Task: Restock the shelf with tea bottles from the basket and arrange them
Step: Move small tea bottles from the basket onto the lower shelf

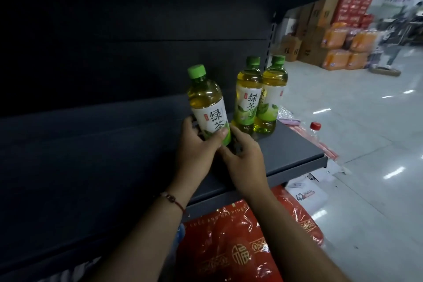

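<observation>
Tea bottles: I count three on the dark shelf [297, 153], all green-capped with white and green labels.
Held bottle: the one I'm handling [207, 104] leans a little left, its base at the shelf surface, well in from the shelf's right end.
Standing pair: two bottles upright, side by side and touching, just right of the held bottle; the nearer one [248, 96] is beside my fingers, the far one [272, 94] sits nearest the shelf's right end.
Left hand: my left hand [199, 151] is wrapped round the lower label of the held bottle, thumb across the front, fingers behind; there's a red cord bracelet [174, 200] on the wrist.
Right hand: my right hand [243, 158] comes in beside the left, fingers curled at the foot of the held bottle; I cannot tell whether they actually grip it.
Below the shelf: one red plastic-wrapped pack with gold print [240, 247] under the shelf's front edge.
Beyond the shelf's right end: one red-capped clear bottle [315, 129] low down, over a shiny pale floor [366, 144].
Far off past the shelf: stacked brown cartons [309, 36] and orange wrapped packs [343, 50], blurred, so I won't count them.
Basket: I can't see it from here.
</observation>
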A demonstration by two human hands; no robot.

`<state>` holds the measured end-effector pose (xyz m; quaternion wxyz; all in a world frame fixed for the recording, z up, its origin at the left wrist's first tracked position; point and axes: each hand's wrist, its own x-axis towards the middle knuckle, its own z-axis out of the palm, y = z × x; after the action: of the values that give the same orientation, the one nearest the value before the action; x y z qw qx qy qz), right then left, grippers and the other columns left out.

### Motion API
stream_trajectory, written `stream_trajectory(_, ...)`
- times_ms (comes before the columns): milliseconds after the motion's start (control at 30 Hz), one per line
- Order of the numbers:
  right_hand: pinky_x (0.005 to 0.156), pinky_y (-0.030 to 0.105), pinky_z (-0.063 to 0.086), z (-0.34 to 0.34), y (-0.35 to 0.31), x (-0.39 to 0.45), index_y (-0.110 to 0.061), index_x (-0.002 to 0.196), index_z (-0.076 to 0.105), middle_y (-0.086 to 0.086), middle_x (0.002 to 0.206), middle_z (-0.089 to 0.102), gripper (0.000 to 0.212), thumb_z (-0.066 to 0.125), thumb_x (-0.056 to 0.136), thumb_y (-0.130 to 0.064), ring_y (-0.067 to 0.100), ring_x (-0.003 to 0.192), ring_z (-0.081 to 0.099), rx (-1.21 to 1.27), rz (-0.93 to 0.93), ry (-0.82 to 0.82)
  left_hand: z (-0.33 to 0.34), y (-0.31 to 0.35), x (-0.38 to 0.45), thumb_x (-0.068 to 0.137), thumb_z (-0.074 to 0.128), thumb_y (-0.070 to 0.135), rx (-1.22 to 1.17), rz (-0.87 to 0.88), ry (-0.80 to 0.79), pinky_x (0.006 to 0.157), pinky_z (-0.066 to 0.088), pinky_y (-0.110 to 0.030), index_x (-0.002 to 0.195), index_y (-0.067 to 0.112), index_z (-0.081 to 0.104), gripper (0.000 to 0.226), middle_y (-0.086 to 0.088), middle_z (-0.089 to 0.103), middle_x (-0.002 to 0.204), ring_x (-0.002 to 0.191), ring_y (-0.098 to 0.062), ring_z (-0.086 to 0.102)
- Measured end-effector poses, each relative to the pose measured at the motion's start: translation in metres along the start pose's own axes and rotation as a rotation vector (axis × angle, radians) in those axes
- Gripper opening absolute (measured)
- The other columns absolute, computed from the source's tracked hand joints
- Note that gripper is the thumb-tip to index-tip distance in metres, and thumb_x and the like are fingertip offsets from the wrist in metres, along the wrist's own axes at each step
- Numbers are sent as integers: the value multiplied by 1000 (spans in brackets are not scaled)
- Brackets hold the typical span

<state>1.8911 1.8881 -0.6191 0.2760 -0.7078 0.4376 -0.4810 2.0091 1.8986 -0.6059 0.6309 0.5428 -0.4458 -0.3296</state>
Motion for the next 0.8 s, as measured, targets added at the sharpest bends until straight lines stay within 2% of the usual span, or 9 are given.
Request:
stream_trajectory(33, 95, 24, 49, 1, 5, 6, -36, 129, 57, -27, 116, 60, 41, 66, 90, -34, -3, 113, 55, -12, -4, 27, 3, -3, 6, 80, 81, 26, 35, 25, 7, 84, 60, -36, 131, 23, 50, 60, 6, 69, 119, 105, -9, 68)
stream_trajectory(100, 93, 23, 51, 4, 12, 15, -36, 126, 60, -33, 108, 60, 39, 69, 89, -30, -7, 107, 58, 14, 31, 54, 10, -8, 16, 81, 81, 29, 146, 81, 20, 84, 60, -37, 127, 28, 53, 54, 10, 67, 120, 106, -7, 66)
stream_trajectory(167, 93, 25, 52, 8, 17, 24, -30, 125, 61, -24, 110, 64, 39, 71, 88, -27, -6, 104, 59, 32, 67, 91, 15, -11, 26, 81, 78, 37, 251, 128, 41, 84, 59, -37, 121, 35, 55, 47, 12, 65, 120, 107, -6, 64)
stream_trajectory(267, 98, 26, 49, 11, 23, 38, -25, 130, 60, -9, 123, 63, 46, 72, 86, -23, 0, 111, 56, 14, 72, 70, 21, -15, 42, 73, 71, 53, 332, 175, 94, 81, 60, -42, 122, 42, 55, 53, 9, 64, 119, 103, -7, 65)
stream_trajectory(367, 100, 36, 51, 15, 28, 45, -30, 136, 54, -7, 129, 61, 55, 66, 82, -31, 6, 119, 56, 52, 97, 12, 24, -16, 51, 75, 70, 54, 413, 186, 112, 80, 59, -42, 121, 41, 56, 50, 11, 66, 115, 102, -9, 65)
stream_trajectory(433, 101, 38, 51, 17, 30, 48, -32, 139, 51, -7, 132, 59, 60, 62, 80, -38, 7, 122, 55, 59, 108, -2, 26, -17, 54, 78, 72, 48, 431, 190, 103, 82, 59, -43, 121, 39, 57, 47, 11, 67, 114, 103, -10, 65)
stream_trajectory(567, 105, 37, 48, 14, 28, 48, -34, 144, 44, -6, 137, 54, 68, 63, 79, -34, 8, 127, 50, 67, 102, -48, 26, -17, 58, 79, 75, 41, 474, 170, 82, 83, 59, -44, 128, 37, 55, 53, 7, 66, 118, 106, -13, 65)
stream_trajectory(700, 104, 34, 46, 2, 18, 41, -33, 144, 46, -8, 136, 55, 63, 67, 86, -22, 6, 124, 50, 26, 70, -112, 20, -10, 50, 85, 69, 40, 567, 143, 22, 85, 58, -47, 139, 41, 44, 60, 7, 62, 128, 111, -16, 64)
stream_trajectory(800, 102, 20, 38, -15, 8, 26, -29, 147, 42, -9, 142, 50, 64, 66, 89, -18, 7, 129, 45, -97, 22, -137, 14, 0, 30, 95, 61, 37, 697, 145, -47, 85, 51, -36, 149, 41, 35, 60, 6, 56, 138, 119, -18, 58)
